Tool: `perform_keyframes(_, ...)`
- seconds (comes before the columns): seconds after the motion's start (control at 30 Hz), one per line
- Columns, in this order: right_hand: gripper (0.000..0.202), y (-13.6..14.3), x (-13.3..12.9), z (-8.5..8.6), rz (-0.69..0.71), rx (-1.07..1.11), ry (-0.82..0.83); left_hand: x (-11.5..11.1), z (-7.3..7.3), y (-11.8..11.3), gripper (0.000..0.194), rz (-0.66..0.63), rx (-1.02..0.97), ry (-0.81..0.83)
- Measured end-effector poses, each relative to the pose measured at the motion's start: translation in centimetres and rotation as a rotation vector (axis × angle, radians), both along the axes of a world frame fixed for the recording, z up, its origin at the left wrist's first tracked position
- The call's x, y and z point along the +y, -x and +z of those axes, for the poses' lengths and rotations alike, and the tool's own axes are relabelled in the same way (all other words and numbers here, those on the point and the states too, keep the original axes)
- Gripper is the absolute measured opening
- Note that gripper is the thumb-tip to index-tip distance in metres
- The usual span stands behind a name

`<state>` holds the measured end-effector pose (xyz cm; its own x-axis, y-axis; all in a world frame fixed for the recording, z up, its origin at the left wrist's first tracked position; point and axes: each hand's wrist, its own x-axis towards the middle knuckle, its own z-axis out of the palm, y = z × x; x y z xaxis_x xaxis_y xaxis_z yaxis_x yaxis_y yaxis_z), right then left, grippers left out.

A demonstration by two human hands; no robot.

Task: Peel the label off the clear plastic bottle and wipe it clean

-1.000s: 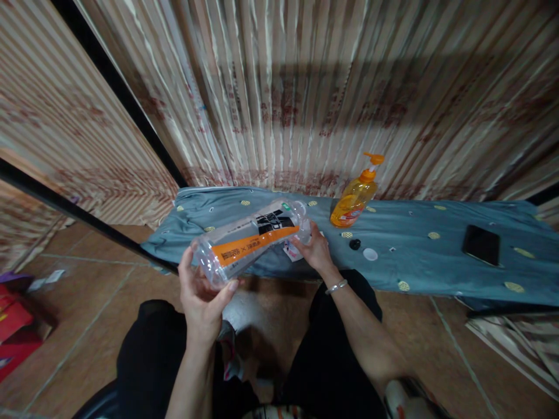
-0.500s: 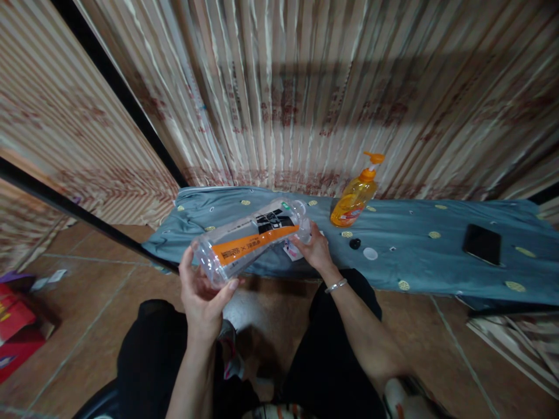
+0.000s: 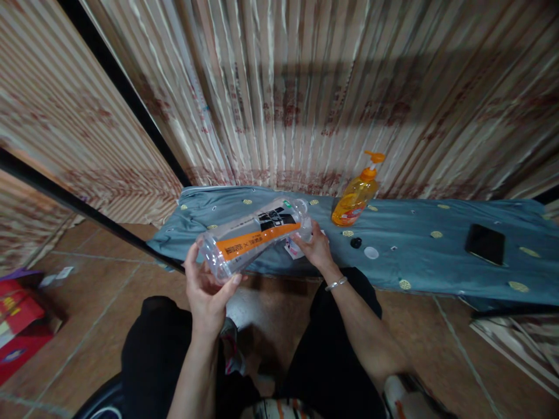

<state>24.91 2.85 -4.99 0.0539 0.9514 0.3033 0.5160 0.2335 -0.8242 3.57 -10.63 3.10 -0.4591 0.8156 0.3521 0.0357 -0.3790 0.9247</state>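
A clear plastic bottle [image 3: 255, 235] with an orange, grey and black label lies tilted between my hands, above the cloth-covered surface. My left hand [image 3: 209, 294] grips its base, with the thumb along the near side. At the other end, my right hand [image 3: 315, 247] is closed around the neck area; a bracelet sits on that wrist. The bottle's mouth points up to the right. Partly hidden under the bottle and my right hand is a small white packet [image 3: 294, 250] with pink print.
An orange pump bottle [image 3: 353, 201] stands on the blue-grey cloth [image 3: 419, 233]. Closer to me lie a small black cap [image 3: 356, 242] and a white disc [image 3: 371, 252]. A black phone [image 3: 484, 243] rests at the right. A red box [image 3: 24, 326] is on the floor, left.
The bottle and both hands look almost the same; the whole view has shifted slightly. Both hands keep their hold.
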Motion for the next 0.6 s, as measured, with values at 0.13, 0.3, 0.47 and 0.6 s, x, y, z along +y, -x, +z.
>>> perform_keyframes(0.13, 0.067, 0.03, 0.0, -0.05, 0.003, 0.012, 0.0, 0.03, 0.16, -0.08, 0.091, -0.003, -0.026, -0.006)
perform_keyframes(0.3, 0.073, 0.03, -0.03, 0.04, -0.019, 0.013, 0.023, 0.06, 0.39, -0.23, 0.088, -0.008, -0.047, -0.023)
perform_keyframes(0.47, 0.074, 0.03, 0.01, 0.02, -0.021, 0.013, 0.036, 0.08, 0.41, -0.21, 0.087, -0.011, -0.039, -0.028)
perform_keyframes(0.6, 0.075, 0.08, 0.03, -0.12, -0.021, -0.012, 0.037, 0.19, 0.16, 0.02, 0.091, -0.015, -0.016, -0.027)
